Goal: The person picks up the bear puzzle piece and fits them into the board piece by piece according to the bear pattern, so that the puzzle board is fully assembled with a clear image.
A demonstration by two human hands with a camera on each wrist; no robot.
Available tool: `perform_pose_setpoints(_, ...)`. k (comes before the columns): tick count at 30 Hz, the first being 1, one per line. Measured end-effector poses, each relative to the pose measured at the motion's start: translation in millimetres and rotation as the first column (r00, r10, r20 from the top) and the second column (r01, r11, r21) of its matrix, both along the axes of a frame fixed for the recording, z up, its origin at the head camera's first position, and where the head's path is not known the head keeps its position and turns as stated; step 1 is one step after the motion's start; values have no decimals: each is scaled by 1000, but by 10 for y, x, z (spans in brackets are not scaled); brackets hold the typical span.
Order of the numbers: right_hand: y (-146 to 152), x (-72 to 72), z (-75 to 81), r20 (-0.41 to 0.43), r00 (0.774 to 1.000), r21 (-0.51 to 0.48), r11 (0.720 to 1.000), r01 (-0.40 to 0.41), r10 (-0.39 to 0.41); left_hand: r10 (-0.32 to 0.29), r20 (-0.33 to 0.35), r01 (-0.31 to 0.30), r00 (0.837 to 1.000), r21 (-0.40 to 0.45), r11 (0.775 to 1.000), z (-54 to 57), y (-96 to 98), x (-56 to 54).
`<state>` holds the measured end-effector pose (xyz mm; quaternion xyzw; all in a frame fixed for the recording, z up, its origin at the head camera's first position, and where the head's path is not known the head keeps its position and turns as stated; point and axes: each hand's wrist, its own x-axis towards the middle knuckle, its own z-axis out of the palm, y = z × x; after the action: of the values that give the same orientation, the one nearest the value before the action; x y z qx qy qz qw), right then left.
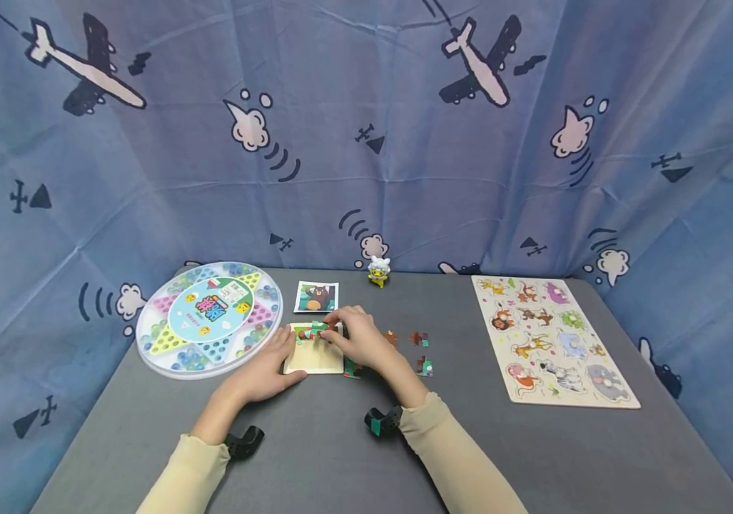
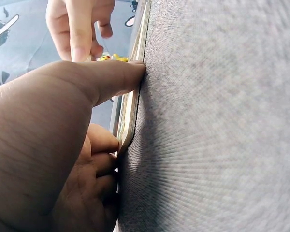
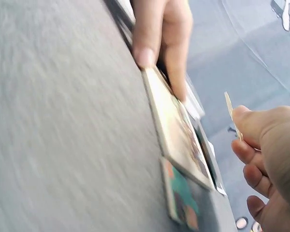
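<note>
A small wooden puzzle tray (image 1: 317, 359) lies on the table, with several picture pieces (image 1: 310, 332) along its far side and bare wood nearer. My left hand (image 1: 268, 368) grips the tray's left side, thumb (image 2: 121, 77) against the near edge and fingers around the corner. Over the tray, my right hand (image 1: 366, 341) pinches a thin puzzle piece (image 3: 234, 116) between thumb and fingertips, apart from the tray in the right wrist view. A loose green-and-brown piece (image 3: 181, 195) lies against the tray's right side. Behind the tray is a bear picture card (image 1: 317, 297).
More loose pieces (image 1: 425, 366) lie right of the right hand. A round marble board game (image 1: 208, 321) sits at left, an animal puzzle board (image 1: 552, 343) at right. A small yellow-and-white figurine (image 1: 378, 271) stands at the back, before a blue curtain (image 1: 366, 143).
</note>
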<state>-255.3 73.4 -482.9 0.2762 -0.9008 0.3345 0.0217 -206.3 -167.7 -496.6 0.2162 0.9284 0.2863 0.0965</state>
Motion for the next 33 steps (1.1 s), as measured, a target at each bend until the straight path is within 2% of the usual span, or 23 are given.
perform_pose_setpoints(7,-239,50,-119,-36,999,22,1000,-10,10,-5,-14,5,1000,7,1000,-38,-20,-16)
perform_pose_setpoints(12,-318,106,-189,-41,999,79,997,1,3,-3,-13,3,1000,8,1000,-55,-25,-28)
perform_pose_setpoints(19,-375,147,-208,-20,1000,104,995,8,-6,1,-7,-1,1000,14,1000,-54,-27,-28)
perform_pose_setpoints(33,-404,140,-279,-68,998,120,993,22,-14,3,-6,-3,1000,-2,1000,-57,-24,-33)
